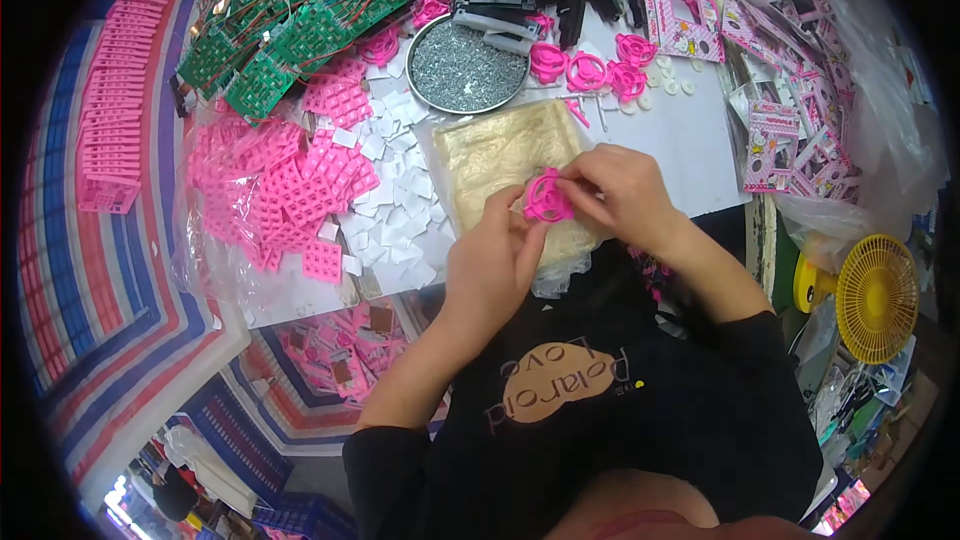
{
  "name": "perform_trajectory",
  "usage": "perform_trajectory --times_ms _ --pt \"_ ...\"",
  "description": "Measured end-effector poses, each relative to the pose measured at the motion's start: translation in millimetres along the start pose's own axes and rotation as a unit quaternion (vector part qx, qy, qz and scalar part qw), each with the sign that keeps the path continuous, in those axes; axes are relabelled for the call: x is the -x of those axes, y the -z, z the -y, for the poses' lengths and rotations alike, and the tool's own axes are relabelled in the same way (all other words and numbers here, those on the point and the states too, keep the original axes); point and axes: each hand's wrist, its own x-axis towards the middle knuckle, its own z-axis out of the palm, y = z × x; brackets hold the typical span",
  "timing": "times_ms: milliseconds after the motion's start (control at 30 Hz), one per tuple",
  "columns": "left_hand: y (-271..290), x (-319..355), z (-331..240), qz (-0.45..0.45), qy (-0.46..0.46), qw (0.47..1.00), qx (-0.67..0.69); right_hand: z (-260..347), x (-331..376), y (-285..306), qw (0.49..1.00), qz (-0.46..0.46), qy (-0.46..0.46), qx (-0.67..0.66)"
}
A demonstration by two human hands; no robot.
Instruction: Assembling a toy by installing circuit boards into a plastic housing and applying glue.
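My left hand [482, 265] holds a small pink openwork plastic part [546, 200] with rounded loops, its thumb and fingers closed around the near left side. From the other side my right hand [632, 198] pinches the part's upper right edge; its fingertips partly cover that edge. Both hands are above a gold-coloured flat pad [490, 145] in clear wrapping, lying at the table's near edge. Beyond the pad stands a round metal dish [409, 80] full of tiny silvery pieces, probably screws. Similar pink looped parts [586, 72] lie to the right of the dish.
White squares [405, 180] and pink button pads [300, 180] cover the table's left side. Green circuit boards [330, 25] with wires and black plastic parts [570, 0] pile up behind. White rings [672, 80] lie right, near bagged pink printed panels [770, 145]. A yellow fan [878, 298] stands lower right.
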Motion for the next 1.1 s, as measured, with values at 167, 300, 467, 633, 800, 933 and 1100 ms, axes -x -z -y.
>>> perform_trajectory --times_ms 167,300,467,633,800,933,1100 --pt "1.8 -4.1 20.1 -0.042 -0.238 0.961 -0.132 -2.3 -5.9 -9.0 0.989 0.038 0.023 0.139" --pt "-4.0 -8.4 22.7 -0.023 -0.271 0.940 -0.207 0.5 -14.1 -20.1 0.983 0.086 -0.012 0.163" --pt "-14.1 -5.3 39.6 0.029 -0.255 0.930 -0.262 -0.5 -26.8 -16.3 0.962 0.194 -0.025 0.191" --pt "96.2 -13.3 25.7 0.155 -0.215 0.958 0.105 10.9 -38.5 9.8 0.977 0.197 -0.082 0.020" --pt "311.2 -40.4 61.9 -0.476 -0.123 0.870 0.027 -1.3 -3.6 24.1 0.977 0.107 -0.159 -0.091" --pt "505.3 -64.3 210.4 -0.498 0.138 0.796 -0.315 -0.9 8.6 22.3 0.987 0.090 -0.107 -0.079" --pt "558.2 -120.4 257.7 -0.511 0.335 0.700 -0.368 1.6 25.5 33.8 0.986 0.051 -0.156 -0.024"
